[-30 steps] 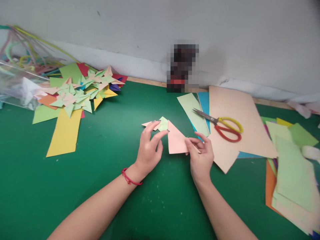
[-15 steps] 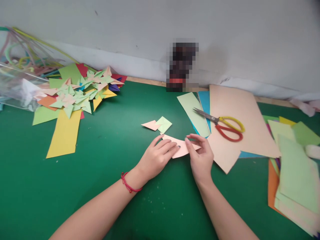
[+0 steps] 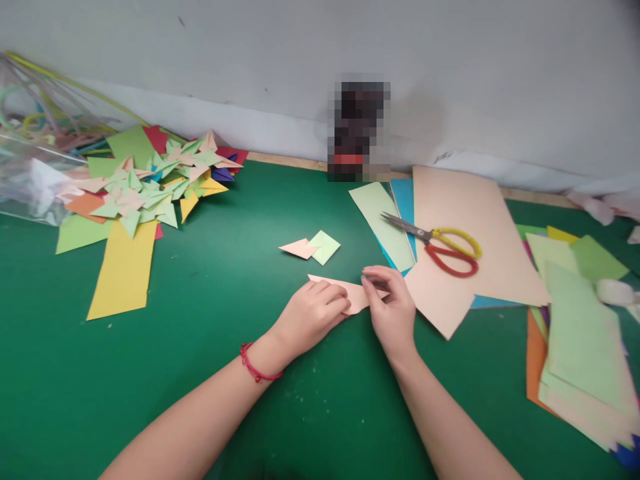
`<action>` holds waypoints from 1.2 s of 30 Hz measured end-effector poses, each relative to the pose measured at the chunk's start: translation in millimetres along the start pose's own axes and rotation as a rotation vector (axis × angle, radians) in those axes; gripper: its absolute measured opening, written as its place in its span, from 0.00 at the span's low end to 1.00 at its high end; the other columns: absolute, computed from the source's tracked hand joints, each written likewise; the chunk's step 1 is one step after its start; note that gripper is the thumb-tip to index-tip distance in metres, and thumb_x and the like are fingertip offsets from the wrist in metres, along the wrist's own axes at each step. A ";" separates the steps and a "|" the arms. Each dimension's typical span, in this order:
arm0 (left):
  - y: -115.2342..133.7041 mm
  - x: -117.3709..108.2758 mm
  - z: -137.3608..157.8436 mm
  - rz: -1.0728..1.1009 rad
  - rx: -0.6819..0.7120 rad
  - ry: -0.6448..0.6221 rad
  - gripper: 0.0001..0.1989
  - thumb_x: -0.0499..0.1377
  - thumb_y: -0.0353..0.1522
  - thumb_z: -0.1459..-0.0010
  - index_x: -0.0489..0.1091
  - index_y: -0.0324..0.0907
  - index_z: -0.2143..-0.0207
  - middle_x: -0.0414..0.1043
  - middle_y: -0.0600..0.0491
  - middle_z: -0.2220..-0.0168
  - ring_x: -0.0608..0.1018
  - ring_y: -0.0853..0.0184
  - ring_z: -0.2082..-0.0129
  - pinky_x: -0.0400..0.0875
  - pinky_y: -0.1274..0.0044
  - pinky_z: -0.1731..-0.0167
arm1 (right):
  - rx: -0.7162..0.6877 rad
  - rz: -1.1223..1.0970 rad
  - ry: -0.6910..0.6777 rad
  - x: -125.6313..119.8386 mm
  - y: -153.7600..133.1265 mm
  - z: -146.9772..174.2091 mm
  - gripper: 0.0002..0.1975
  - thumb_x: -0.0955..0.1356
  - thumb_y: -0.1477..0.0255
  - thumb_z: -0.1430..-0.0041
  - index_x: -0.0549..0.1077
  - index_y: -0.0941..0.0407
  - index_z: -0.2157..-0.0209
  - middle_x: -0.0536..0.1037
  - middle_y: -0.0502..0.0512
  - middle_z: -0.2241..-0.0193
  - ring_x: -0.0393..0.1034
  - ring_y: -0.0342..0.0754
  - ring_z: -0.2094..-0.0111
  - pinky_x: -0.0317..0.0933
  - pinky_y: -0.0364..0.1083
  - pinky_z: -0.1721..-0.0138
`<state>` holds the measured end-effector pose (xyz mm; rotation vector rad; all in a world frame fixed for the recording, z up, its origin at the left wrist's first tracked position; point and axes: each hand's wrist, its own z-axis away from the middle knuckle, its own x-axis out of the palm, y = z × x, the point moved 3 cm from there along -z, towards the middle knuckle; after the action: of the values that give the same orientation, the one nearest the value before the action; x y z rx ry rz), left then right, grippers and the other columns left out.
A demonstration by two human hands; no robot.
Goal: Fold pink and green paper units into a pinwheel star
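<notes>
A pale pink piece of folded paper (image 3: 356, 297) lies between my hands on the green table (image 3: 210, 400). My left hand (image 3: 314, 311), with a red cord bracelet at the wrist, covers its left part, fingers curled on it. On the right, my right hand (image 3: 393, 299) pinches the paper's end between thumb and fingers. Just beyond them rests a small folded paper unit, a pink point (image 3: 299, 249) joined to a light green square (image 3: 327, 248). Scissors (image 3: 440, 243) with one yellow and one red handle lie to the right on pink sheets (image 3: 465, 200).
Folded paper stars (image 3: 131, 200) and a yellow strip (image 3: 123, 270) lie at the left, beside a clear plastic bag (image 3: 30, 180). A light green strip (image 3: 383, 223) lies near the scissors. Stacked coloured sheets (image 3: 585, 340) are at the right. A pixelated dark object (image 3: 357, 127) stands against the wall.
My left fingers have curled further over the pink paper, whose left end now shows as a straighter edge. The right hand keeps its pinch. The whole view has shifted slightly.
</notes>
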<state>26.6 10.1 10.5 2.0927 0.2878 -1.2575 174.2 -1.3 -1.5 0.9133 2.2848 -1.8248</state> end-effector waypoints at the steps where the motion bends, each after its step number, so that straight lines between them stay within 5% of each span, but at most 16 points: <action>1: -1.0 0.5 0.2 0.021 -0.011 -0.005 0.10 0.49 0.32 0.39 0.68 0.40 0.68 0.71 0.51 0.63 0.71 0.67 0.63 0.66 0.73 0.62 | -0.019 0.022 0.002 -0.5 -1.4 0.1 0.04 0.64 0.75 0.43 0.70 0.55 0.66 0.71 0.55 0.64 0.67 0.48 0.60 0.64 0.48 0.62; 7: -7.8 3.2 0.9 0.119 -0.067 -0.009 0.09 0.50 0.34 0.39 0.66 0.40 0.70 0.70 0.51 0.59 0.70 0.66 0.60 0.65 0.73 0.60 | -0.154 0.264 0.037 -5.3 -11.3 8.1 0.07 0.65 0.73 0.43 0.72 0.53 0.63 0.69 0.56 0.63 0.65 0.50 0.58 0.62 0.52 0.57; 16: -9.9 2.4 -1.6 0.240 -0.162 -0.065 0.10 0.54 0.27 0.44 0.65 0.42 0.58 0.67 0.50 0.54 0.70 0.64 0.58 0.64 0.69 0.56 | -0.087 0.296 -0.168 -1.5 -2.9 13.8 0.08 0.62 0.75 0.41 0.70 0.56 0.61 0.68 0.57 0.64 0.65 0.50 0.60 0.62 0.51 0.58; 24: -21.5 0.0 -0.8 0.438 -0.177 -0.035 0.07 0.56 0.25 0.46 0.68 0.41 0.63 0.69 0.50 0.56 0.71 0.67 0.58 0.66 0.73 0.57 | -0.110 0.250 -0.223 -8.3 -3.1 14.8 0.07 0.61 0.76 0.42 0.69 0.56 0.64 0.67 0.58 0.63 0.64 0.50 0.58 0.61 0.51 0.56; 30: -25.7 0.4 0.7 0.551 -0.290 -0.030 0.03 0.55 0.27 0.44 0.68 0.40 0.68 0.68 0.50 0.57 0.73 0.69 0.61 0.69 0.75 0.59 | -0.168 0.226 -0.427 -13.9 -8.8 11.4 0.09 0.65 0.73 0.45 0.70 0.54 0.61 0.68 0.57 0.58 0.63 0.52 0.55 0.59 0.53 0.53; 36: -24.2 -1.0 -0.7 0.544 -0.323 -0.010 0.04 0.55 0.32 0.43 0.68 0.40 0.69 0.69 0.50 0.57 0.73 0.68 0.60 0.69 0.74 0.59 | -0.147 0.222 -0.301 -11.8 -2.3 13.2 0.04 0.65 0.71 0.43 0.70 0.54 0.71 0.70 0.55 0.62 0.65 0.50 0.58 0.61 0.52 0.56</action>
<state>14.5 28.9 1.1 1.7243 -0.0811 -0.8313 178.8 -18.3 1.5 0.7741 2.0151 -1.5593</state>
